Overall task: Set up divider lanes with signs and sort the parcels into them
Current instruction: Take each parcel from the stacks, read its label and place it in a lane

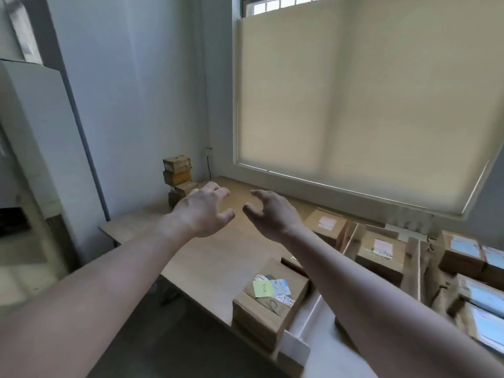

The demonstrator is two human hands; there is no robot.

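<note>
Both hands, left hand [203, 211] and right hand [272, 214], hovered empty with loosely curled fingers; nearest parcel [268, 301] lay lengthwise toward the window [354, 105].

views: we have one, head-worn, wide-angle
position: above the near edge of the surface [207, 257], at head height
facing: forward and down, toward the corner by the window blind [354, 105]
range: close; forearms fill the lower frame
tilt: we see the horizon rolled, surface slanting
overlap: none, single view
</note>
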